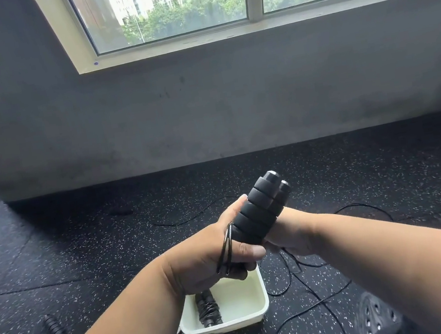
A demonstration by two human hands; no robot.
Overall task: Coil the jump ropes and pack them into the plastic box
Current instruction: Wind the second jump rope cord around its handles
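Note:
Two black foam jump-rope handles (261, 212) stand side by side, tilted up to the right, above the box. My left hand (213, 254) grips their lower part, with a few turns of thin black cord (226, 251) looped over it. My right hand (290, 235) is behind the handles, its fingers hidden. The rest of the cord (314, 293) trails loose over the floor to the right. The white plastic box (261, 310) sits on the floor below my hands. A coiled jump rope (208, 308) lies at its left side.
Another black handle (55, 328) lies on the speckled black rubber floor at lower left. More cord (192, 216) runs across the floor beyond my hands. A grey wall with a window rises ahead. A black shoe (377, 315) shows at lower right.

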